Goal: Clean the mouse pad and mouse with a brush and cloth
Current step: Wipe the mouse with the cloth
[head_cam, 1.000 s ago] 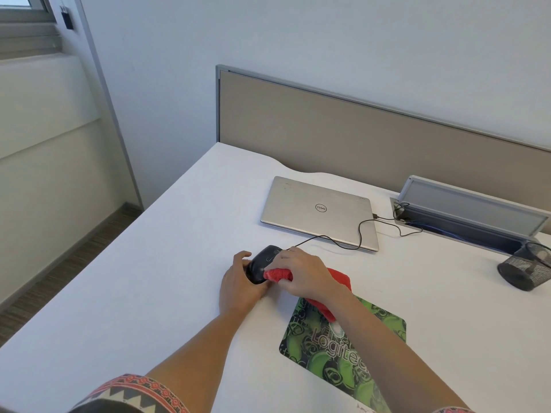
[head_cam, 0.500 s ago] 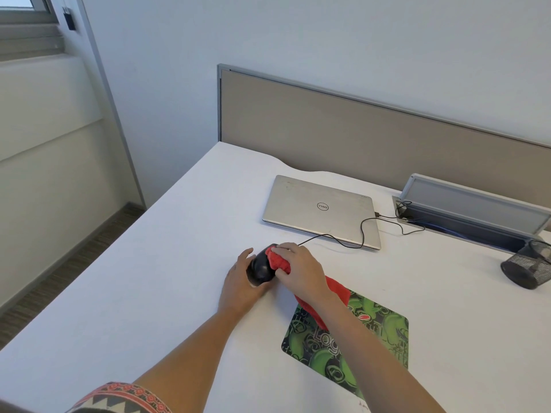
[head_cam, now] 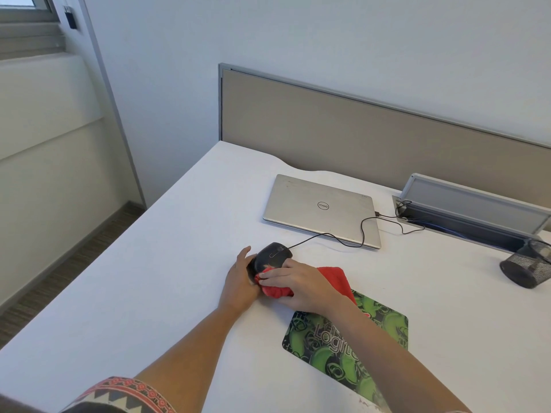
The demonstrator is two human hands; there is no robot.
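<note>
Now | left hand (head_cam: 238, 286) holds mouse (head_cam: 272, 254) | right hand (head_cam: 301, 286): cloth (head_cam: 334, 278) against it

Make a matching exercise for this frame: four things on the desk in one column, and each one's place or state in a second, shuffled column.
Things
1. mouse
2. cloth
3. mouse pad
4. laptop

Places or states
A. red, bunched in the right hand
B. closed, towards the far side of the desk
C. black, gripped by the left hand
D. green, flat on the desk, nearest the person

Pairs: 1-C, 2-A, 3-D, 4-B
</note>
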